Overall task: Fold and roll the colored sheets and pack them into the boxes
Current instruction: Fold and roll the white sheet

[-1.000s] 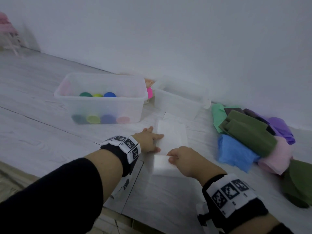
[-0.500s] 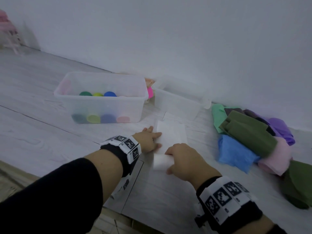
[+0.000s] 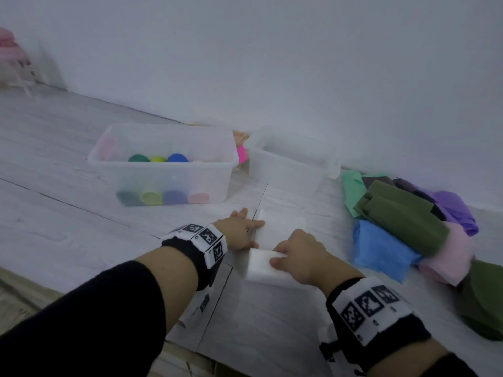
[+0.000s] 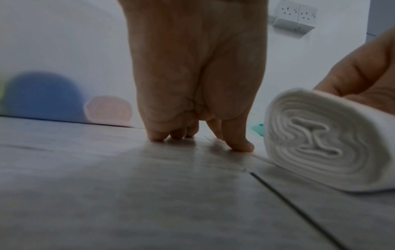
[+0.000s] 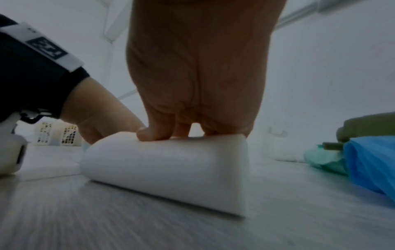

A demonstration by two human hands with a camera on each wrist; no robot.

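Observation:
A white sheet lies on the floor, its near end wound into a roll (image 3: 261,265) and its flat part (image 3: 281,227) stretching away from me. My right hand (image 3: 296,254) grips the top of the roll (image 5: 171,165), fingers curled over it and thumb (image 5: 145,134) on its left end. My left hand (image 3: 242,229) rests flat on the floor at the sheet's left edge, fingertips (image 4: 237,145) down beside the roll's spiral end (image 4: 320,143). A clear box (image 3: 122,164) at the back left holds several colored rolls. A second clear box (image 3: 288,170) stands to its right.
A pile of loose sheets lies at the right: dark green (image 3: 402,216), blue (image 3: 381,248), pink (image 3: 451,257), purple (image 3: 454,208), mint (image 3: 351,186). The white wall runs close behind the boxes. A floor-panel edge drops off near my left forearm.
My right hand has rolled the sheet's near end forward; the roll is thicker and the flat part shorter. My left hand has stayed at the sheet's left edge.

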